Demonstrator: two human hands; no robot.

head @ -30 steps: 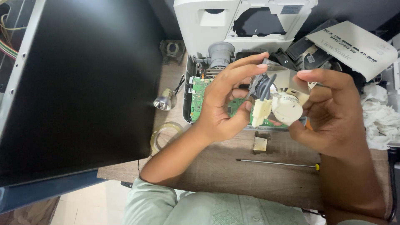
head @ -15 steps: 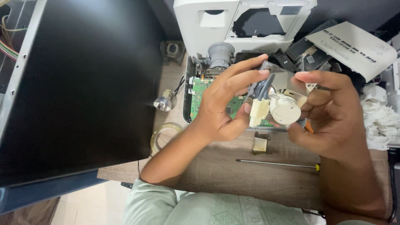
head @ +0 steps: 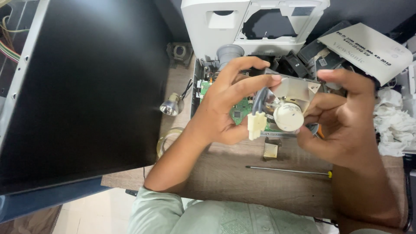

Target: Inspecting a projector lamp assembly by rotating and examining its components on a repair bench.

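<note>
Head view. Against the picture half a second back, the lamp assembly (head: 289,104) has turned a little in the hands: its metal bracket now shows a broad flat face toward 12 o'clock, and the cream connector (head: 256,125) hangs lower, at about 7 o'clock from the round white lamp base (head: 288,116). The hands themselves sit in almost the same place above the wooden table (head: 242,182).

No box or tray is in use. The nearest thing to a container is the opened white projector housing (head: 255,26) at 12 o'clock of the hands, with its dark cavity showing; what lies inside cannot be made out. Below it a green circuit board (head: 239,113) peeks out behind the left hand.

The left hand (head: 225,108) is closed on the lamp assembly from 9 o'clock, thumb and forefinger pinching the top edge of the bracket, the grey wires running down past its palm to the connector. The right hand (head: 342,121) clasps the same assembly from 3 o'clock, fingers curled under it and forefinger laid over the top. The assembly sits between the two palms, held clear of the table.

A thin screwdriver (head: 289,170) lies at 6 o'clock of the hands, a small brass-coloured bracket (head: 270,150) just above it. A loose reflector bulb (head: 170,106) rests at 9 o'clock, beside a large black panel (head: 86,86).
</note>
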